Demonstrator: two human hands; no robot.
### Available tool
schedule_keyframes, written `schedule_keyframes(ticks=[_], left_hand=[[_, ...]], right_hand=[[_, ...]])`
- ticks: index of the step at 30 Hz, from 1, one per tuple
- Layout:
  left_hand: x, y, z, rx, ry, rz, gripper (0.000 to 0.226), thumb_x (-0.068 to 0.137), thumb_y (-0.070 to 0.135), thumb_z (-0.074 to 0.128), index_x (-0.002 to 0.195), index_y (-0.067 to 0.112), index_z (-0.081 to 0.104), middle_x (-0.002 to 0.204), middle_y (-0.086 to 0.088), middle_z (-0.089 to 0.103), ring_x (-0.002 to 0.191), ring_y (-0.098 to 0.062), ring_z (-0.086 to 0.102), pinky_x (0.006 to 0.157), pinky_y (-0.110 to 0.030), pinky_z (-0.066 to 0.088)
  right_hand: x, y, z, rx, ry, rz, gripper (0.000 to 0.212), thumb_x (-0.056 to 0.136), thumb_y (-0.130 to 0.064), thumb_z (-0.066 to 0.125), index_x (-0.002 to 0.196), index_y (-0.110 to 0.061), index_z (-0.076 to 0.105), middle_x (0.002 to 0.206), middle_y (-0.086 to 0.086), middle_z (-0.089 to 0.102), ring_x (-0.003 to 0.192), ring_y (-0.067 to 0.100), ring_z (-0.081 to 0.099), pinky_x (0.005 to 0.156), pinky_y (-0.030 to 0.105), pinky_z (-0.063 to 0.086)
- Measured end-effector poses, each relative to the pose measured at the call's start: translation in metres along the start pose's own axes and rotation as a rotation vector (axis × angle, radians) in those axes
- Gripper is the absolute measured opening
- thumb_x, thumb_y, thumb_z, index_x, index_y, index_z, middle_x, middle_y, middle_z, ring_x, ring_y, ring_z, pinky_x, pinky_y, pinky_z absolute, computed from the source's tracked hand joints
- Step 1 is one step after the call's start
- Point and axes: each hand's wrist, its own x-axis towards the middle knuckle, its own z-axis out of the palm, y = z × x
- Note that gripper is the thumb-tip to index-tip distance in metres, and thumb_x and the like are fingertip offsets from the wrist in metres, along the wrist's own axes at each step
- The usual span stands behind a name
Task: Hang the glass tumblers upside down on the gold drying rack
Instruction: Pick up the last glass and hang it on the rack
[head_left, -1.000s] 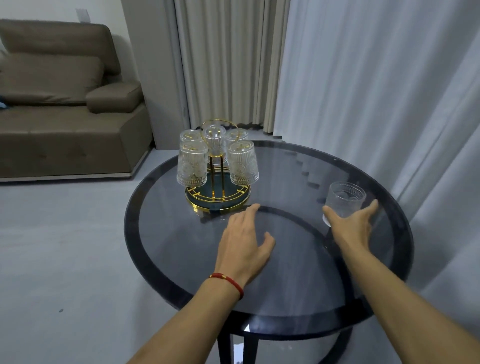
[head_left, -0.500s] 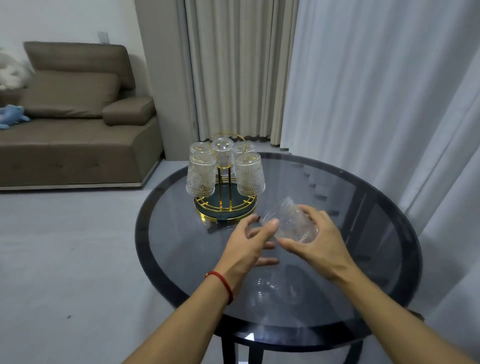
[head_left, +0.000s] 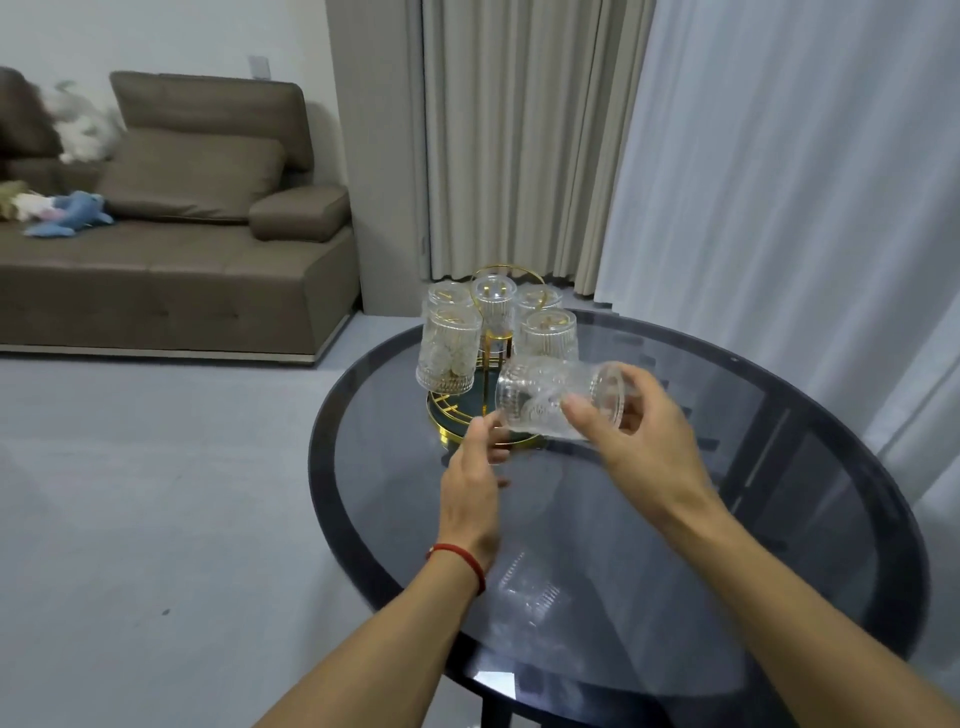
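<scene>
While sideways above the table (head_left: 779, 519):
Tumbler (head_left: 550, 397): gripped by right hand (head_left: 644, 441)
Left hand (head_left: 470, 483): loose, empty, beside it
Gold rack (head_left: 483, 415): five inverted glasses (head_left: 448, 356)

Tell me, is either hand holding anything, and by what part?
The right hand holds a clear ribbed glass tumbler on its side, gripping near its base. The left hand holds nothing.

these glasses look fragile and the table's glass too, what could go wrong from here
1. The right hand holds the tumbler on its side by fingertips; a slip could drop it onto the glass table.
2. Five tumblers already crowd the gold rack; the nearest hanging tumbler sits just behind the held one and could get knocked.
3. The left hand reaches close to the rack's base and might nudge it.
</scene>
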Motion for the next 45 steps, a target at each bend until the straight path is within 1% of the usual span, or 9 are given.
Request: schedule_keyframes(ticks=[3, 6, 8, 13, 20, 27, 32, 38, 45], left_hand=[[0.011, -0.026, -0.005, 0.503, -0.04, 0.247, 0.042, 0.103, 0.046, 0.036, 0.123, 0.023, 0.063, 0.128, 0.004, 0.06, 0.119, 0.009, 0.047, 0.103, -0.033, 0.039], [0.024, -0.052, -0.003, 0.947, -0.171, 0.289, 0.059, 0.102, 0.05, 0.036, 0.151, 0.016, 0.04, 0.165, -0.003, 0.024, 0.152, -0.015, 0.01, 0.123, -0.042, 0.013], [0.027, -0.059, -0.002, 1.075, -0.184, 0.285, 0.067, 0.099, 0.055, 0.03, 0.156, 0.019, 0.03, 0.169, 0.001, 0.008, 0.154, -0.015, -0.006, 0.124, -0.047, 0.005], [0.032, -0.063, 0.0, 1.255, -0.2, 0.313, 0.07, 0.099, 0.06, 0.016, 0.158, 0.022, 0.022, 0.17, 0.0, 0.001, 0.153, -0.017, -0.012, 0.123, -0.054, -0.001], [0.041, -0.065, 0.003, 1.33, -0.195, 0.305, 0.073, 0.098, 0.062, 0.009, 0.16, 0.023, 0.013, 0.17, -0.004, -0.002, 0.153, -0.02, -0.012, 0.122, -0.057, -0.001], [0.045, -0.069, 0.006, 1.365, -0.175, 0.333, 0.077, 0.096, 0.064, 0.01, 0.159, 0.02, 0.014, 0.169, -0.011, 0.005, 0.154, -0.024, -0.01, 0.122, -0.057, -0.003], [0.045, -0.071, 0.006, 1.368, -0.169, 0.352, 0.078, 0.096, 0.063, 0.009, 0.159, 0.018, 0.019, 0.169, -0.012, 0.003, 0.154, -0.024, -0.012, 0.121, -0.058, -0.005], [0.043, -0.069, 0.006, 1.332, -0.161, 0.341, 0.078, 0.094, 0.061, 0.012, 0.157, 0.016, 0.025, 0.169, -0.011, 0.005, 0.154, -0.024, -0.01, 0.122, -0.056, -0.004], [0.042, -0.066, 0.006, 1.31, -0.163, 0.329, 0.078, 0.092, 0.059, 0.017, 0.156, 0.016, 0.027, 0.169, -0.01, 0.005, 0.154, -0.023, -0.01, 0.123, -0.054, -0.003]], right_hand=[[0.031, -0.023, 0.004, -0.017, 0.062, -0.027, 0.052, 0.077, -0.064, 0.075, 0.118, -0.036, 0.061, 0.104, -0.014, 0.073, 0.094, 0.002, 0.07, 0.083, 0.029, 0.058], [0.06, -0.043, 0.011, -0.162, 0.085, -0.082, 0.058, 0.077, -0.064, 0.074, 0.12, -0.027, 0.061, 0.103, -0.014, 0.068, 0.096, 0.01, 0.067, 0.081, 0.027, 0.053], [0.073, -0.056, 0.018, -0.295, 0.074, -0.147, 0.066, 0.079, -0.062, 0.074, 0.129, -0.02, 0.061, 0.106, -0.009, 0.065, 0.1, 0.017, 0.064, 0.083, 0.03, 0.052], [0.097, -0.072, 0.034, -0.539, 0.033, -0.312, 0.068, 0.084, -0.059, 0.069, 0.129, -0.008, 0.065, 0.114, 0.01, 0.072, 0.108, 0.03, 0.065, 0.095, 0.045, 0.052], [0.118, -0.066, 0.049, -0.73, -0.06, -0.404, 0.074, 0.083, -0.061, 0.065, 0.131, -0.004, 0.063, 0.118, 0.015, 0.071, 0.111, 0.032, 0.064, 0.097, 0.046, 0.051], [0.136, -0.052, 0.059, -0.853, -0.161, -0.442, 0.071, 0.082, -0.065, 0.06, 0.121, -0.006, 0.062, 0.108, 0.01, 0.068, 0.097, 0.03, 0.062, 0.09, 0.046, 0.053], [0.144, -0.044, 0.07, -1.116, -0.214, -0.554, 0.07, 0.081, -0.077, 0.047, 0.11, -0.015, 0.062, 0.099, 0.003, 0.066, 0.097, 0.024, 0.051, 0.093, 0.047, 0.042], [0.155, -0.028, 0.074, -1.153, -0.289, -0.57, 0.068, 0.079, -0.08, 0.045, 0.095, -0.019, 0.069, 0.1, 0.0, 0.058, 0.107, 0.024, 0.043, 0.099, 0.046, 0.028], [0.153, -0.023, 0.067, -1.021, -0.345, -0.421, 0.082, 0.078, -0.084, 0.036, 0.124, -0.025, 0.069, 0.127, 0.003, 0.049, 0.13, 0.025, 0.035, 0.113, 0.051, 0.019]])
